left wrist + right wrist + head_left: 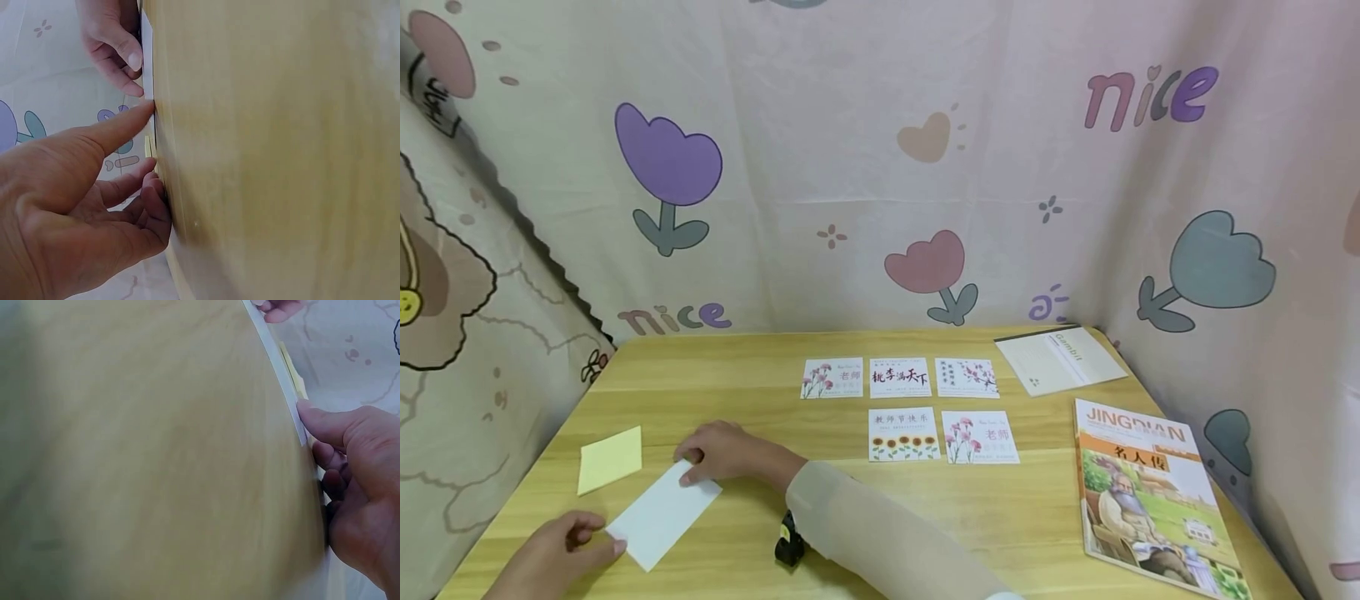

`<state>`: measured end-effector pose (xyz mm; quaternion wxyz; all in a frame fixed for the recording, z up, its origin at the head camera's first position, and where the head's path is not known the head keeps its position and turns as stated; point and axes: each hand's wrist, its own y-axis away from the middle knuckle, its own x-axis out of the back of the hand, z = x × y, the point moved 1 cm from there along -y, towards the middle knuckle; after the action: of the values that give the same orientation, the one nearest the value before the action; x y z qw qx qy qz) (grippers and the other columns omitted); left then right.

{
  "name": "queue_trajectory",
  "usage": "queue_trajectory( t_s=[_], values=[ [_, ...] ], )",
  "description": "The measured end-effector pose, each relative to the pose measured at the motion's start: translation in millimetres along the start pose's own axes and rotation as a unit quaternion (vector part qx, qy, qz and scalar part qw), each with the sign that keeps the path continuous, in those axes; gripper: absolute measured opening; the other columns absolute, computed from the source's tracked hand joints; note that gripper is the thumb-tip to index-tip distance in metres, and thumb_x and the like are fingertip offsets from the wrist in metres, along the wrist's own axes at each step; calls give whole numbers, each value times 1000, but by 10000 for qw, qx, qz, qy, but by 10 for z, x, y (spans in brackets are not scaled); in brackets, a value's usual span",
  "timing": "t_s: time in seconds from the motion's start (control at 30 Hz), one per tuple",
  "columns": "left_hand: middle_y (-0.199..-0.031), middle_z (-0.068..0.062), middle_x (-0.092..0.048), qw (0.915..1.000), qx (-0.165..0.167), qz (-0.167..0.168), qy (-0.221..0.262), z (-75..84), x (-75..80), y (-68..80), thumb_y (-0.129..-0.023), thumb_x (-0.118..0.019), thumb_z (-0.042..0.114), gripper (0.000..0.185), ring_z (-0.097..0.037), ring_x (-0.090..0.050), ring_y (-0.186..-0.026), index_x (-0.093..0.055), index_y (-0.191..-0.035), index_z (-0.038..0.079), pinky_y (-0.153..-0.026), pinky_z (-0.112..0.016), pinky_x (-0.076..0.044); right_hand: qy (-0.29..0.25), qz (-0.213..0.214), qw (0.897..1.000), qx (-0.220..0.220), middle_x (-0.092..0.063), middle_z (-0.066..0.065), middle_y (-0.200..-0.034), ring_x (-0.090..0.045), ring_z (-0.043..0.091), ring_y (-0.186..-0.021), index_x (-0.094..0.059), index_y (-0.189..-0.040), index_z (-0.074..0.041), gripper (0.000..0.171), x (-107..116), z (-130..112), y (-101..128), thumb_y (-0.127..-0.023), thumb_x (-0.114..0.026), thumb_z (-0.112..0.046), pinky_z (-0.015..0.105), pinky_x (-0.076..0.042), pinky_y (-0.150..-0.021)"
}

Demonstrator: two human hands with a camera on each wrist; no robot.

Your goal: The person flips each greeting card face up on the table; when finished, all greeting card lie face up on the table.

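Note:
A blank white paper rectangle lies at a slant on the left of the table, in front of my chest-side view. My left hand grips its near-left end, thumb at the edge and fingers bent beside it. At the other end my right hand holds the paper between thumb and fingers. Seen edge-on in the left wrist view, the white paper lies flat along the tabletop; the right wrist view also shows the thumb of my right hand on it. A pale yellow paper lies just beyond.
Several printed cards stand in two rows near the middle of the wooden table. A notebook and an illustrated book lie to the right. A small black object sits by my right sleeve. A patterned curtain hangs behind.

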<state>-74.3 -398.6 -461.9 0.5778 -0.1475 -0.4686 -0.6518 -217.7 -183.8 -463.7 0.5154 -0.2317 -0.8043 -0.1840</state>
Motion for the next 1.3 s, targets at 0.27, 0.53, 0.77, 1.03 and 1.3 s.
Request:
queue_trajectory(
  t_s=[0.27,0.53,0.77,1.03,1.3],
  values=[
    [-107,-17,-60,9996,-137,161,-160,38,-21,-39,-88,-72,52,77,-24,-53,-90,-53,-125,-13,-73,-36,-47,66,-93,9999,-124,-52,-18,-85,-43,-4,-80,-68,-120,-35,34,-9,-12,-25,-90,-73,-49,15,-30,-78],
    [-98,-9,-47,9996,-283,21,70,58,-38,-63,-93,-71,42,64,-22,-44,-87,-49,-122,-11,-71,-34,-38,-96,-155,9995,-262,-50,-19,-90,-43,-4,-85,-68,-114,-34,32,-8,-3,-19,-87,-76,-48,15,-32,-80],
    [-99,-7,-46,9980,-619,27,153,27,-39,-87,-95,-70,31,53,-12,-41,-83,-42,-116,-9,-67,-26,-36,-324,-204,9989,-287,-48,-20,-97,-42,-5,-88,-68,-116,-34,30,15,1,6,-89,-74,-46,12,-34,-79],
    [-104,-8,-49,9982,-577,94,166,27,-58,-100,-95,-71,33,56,-8,-44,-82,-39,-117,-8,-68,-25,-40,-582,18,9975,-389,-54,-21,-94,-46,-7,-83,-68,-106,-30,22,-14,-4,-33,-88,-78,-40,8,-37,-73],
    [-106,-12,-59,9988,-303,254,275,116,-42,-68,-102,-58,37,59,-16,-54,-89,-39,-125,-14,-69,-26,-44,-1055,257,9922,-614,-55,-21,-90,-48,-5,-81,-64,-109,-29,23,-5,-19,25,-91,-75,-36,10,-40,-72]
  ],
)
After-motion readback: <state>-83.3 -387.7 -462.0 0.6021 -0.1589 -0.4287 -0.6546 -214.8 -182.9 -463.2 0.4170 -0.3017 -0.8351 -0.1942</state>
